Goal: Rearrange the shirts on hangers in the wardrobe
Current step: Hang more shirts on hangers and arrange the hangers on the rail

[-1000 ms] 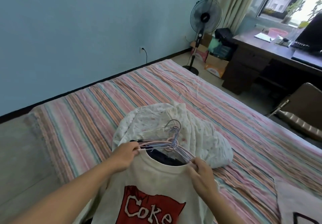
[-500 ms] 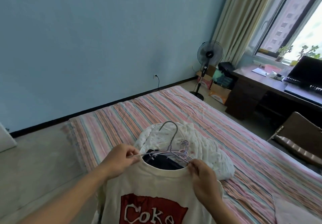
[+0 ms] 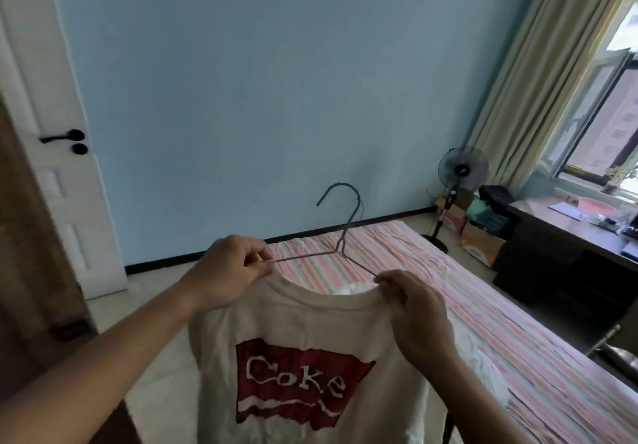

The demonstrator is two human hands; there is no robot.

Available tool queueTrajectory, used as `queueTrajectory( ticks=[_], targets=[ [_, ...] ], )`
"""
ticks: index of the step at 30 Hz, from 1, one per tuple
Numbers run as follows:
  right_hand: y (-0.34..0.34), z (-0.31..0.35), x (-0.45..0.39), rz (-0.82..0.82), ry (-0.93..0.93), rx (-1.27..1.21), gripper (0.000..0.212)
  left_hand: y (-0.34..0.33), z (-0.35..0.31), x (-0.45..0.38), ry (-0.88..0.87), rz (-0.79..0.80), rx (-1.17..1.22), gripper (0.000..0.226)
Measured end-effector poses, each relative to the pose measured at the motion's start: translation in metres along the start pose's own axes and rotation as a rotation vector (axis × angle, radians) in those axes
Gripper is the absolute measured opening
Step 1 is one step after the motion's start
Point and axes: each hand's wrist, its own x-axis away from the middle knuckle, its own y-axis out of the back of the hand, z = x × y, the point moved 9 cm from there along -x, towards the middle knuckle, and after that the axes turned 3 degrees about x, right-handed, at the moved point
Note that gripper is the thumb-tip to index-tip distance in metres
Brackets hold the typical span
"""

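Note:
A cream T-shirt (image 3: 310, 326) with a red "Coke" print hangs in front of me on a thin wire hanger (image 3: 340, 228), whose hook points up against the blue wall. My left hand (image 3: 231, 271) pinches the hanger's left arm together with the shirt's left shoulder. My right hand (image 3: 411, 309) pinches the hanger's right arm and the shirt's right shoulder. A white garment (image 3: 352, 288) lies on the bed behind the collar, mostly hidden by the shirt.
A bed with a pink striped cover (image 3: 483, 323) stretches to the right. A white door (image 3: 51, 150) with a black handle stands at the left, a dark wooden panel (image 3: 24, 271) beside it. A standing fan (image 3: 462, 171), boxes and a desk (image 3: 569, 229) fill the far right.
I have lifted the shirt and one hanger up off the pile on the bed. My view has swung up and to the left, bringing the door into sight.

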Motion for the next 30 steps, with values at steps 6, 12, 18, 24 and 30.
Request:
queueTrajectory(
  ticks=[6, 12, 18, 24, 30],
  targets=[
    [0.003, 0.080, -0.033, -0.011, 0.195, -0.067, 0.024, 0.091, -0.023, 0.050, 0.002, -0.174, -0.033, 0.016],
    [-0.014, 0.150, -0.067, 0.045, 0.362, -0.235, 0.020, 0.166, -0.038, 0.099, 0.056, -0.377, -0.071, 0.014],
    [-0.053, 0.225, -0.075, 0.176, 0.627, -0.303, 0.010, 0.210, -0.038, 0.162, 0.143, -0.571, -0.246, 0.015],
    [-0.082, 0.298, -0.052, 0.277, 0.829, -0.445, 0.010, 0.243, -0.041, 0.240, 0.246, -0.728, -0.316, 0.018],
    [-0.090, 0.381, -0.008, 0.426, 0.998, -0.576, 0.021, 0.276, -0.066, 0.331, 0.385, -0.860, -0.454, 0.016]
  ],
)
